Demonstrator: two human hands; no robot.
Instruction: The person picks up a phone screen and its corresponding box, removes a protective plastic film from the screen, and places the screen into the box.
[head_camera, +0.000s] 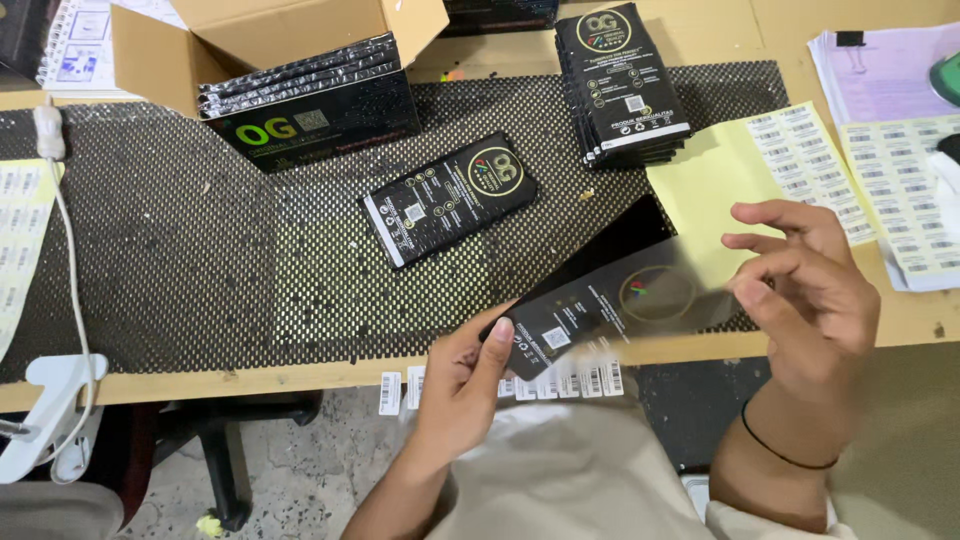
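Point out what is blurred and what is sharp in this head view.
Head view: the black packet held between the left hand and right hand is motion-smeared, most near the right hand; the packet lying on the mesh mat, the stack and the label sheets look sharp under even light.

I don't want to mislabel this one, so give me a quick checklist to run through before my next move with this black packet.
1. Black packet gripped: ok, left hand pinches its lower end.
2. Right hand free: ok, fingers open at the packet's other end.
3. Packet steady: not ok, it looks motion-blurred.
4. Label sheet within reach: ok, just beyond the right hand.
5. Label already on this packet: cannot tell.
6. Mat has bare room: ok, one loose packet lies there.
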